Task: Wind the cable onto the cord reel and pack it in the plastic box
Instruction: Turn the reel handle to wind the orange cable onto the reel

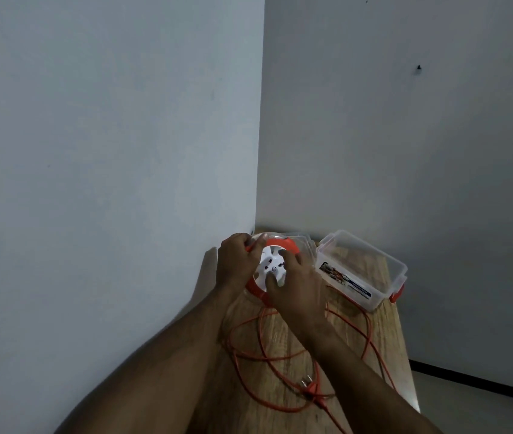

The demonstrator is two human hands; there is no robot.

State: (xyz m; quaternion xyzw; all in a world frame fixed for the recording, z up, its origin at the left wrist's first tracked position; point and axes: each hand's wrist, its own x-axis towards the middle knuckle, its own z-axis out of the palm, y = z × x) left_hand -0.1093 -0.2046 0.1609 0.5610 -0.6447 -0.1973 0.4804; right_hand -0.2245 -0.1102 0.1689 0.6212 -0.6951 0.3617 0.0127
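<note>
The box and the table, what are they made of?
The box looks like clear, shiny plastic: the table shows through its walls. The table looks like wood, or a wood-look coating: pale brown with grain lines; which one can't be told.

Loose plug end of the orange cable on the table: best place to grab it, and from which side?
Pinch the orange plug by its body, just behind the two metal prongs, coming from above. It lies flat on the wooden table among loose cable loops, prongs pointing away from the person, so the sides of the body look free. Both hands are on the cord reel now.
</note>
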